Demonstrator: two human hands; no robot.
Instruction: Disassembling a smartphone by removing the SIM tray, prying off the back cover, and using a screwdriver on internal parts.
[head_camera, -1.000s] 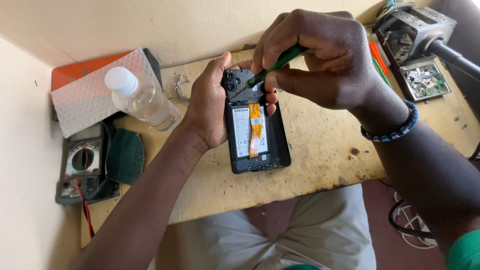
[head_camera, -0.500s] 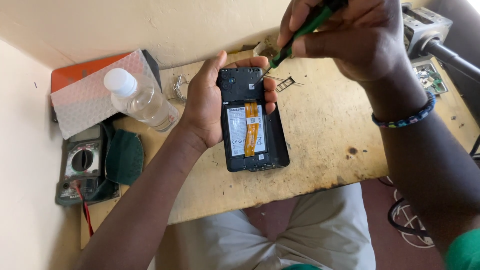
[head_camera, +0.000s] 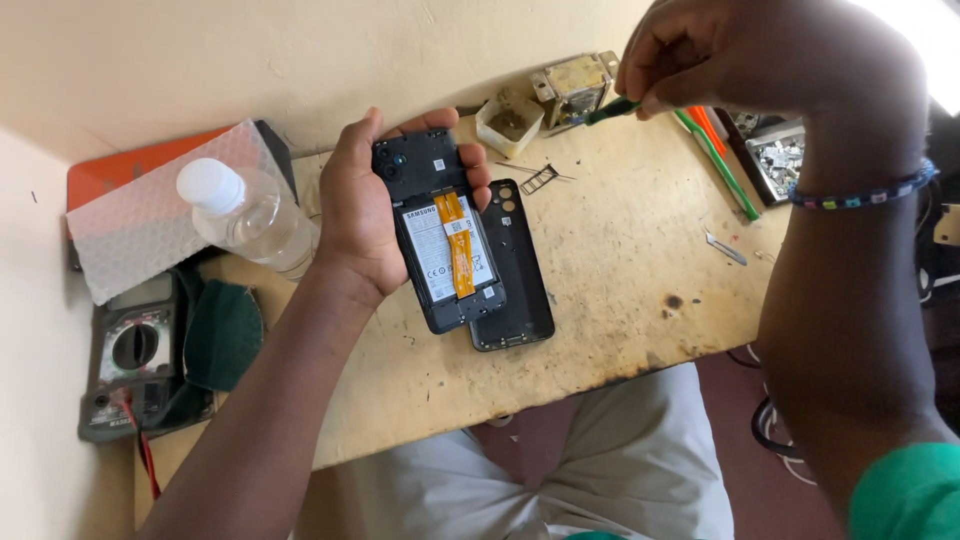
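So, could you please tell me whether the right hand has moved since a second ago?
Yes. The right hand, gripping the green screwdriver, has lifted off the opened phone toward the table's far edge, by the small white tray.

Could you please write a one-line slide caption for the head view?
Left hand holds an opened black smartphone above its black back cover; right hand grips a green-handled screwdriver.

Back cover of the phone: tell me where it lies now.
In the head view, the black back cover lies flat on the wooden table, mid-frame, just right of and partly under the opened phone held by the left hand.
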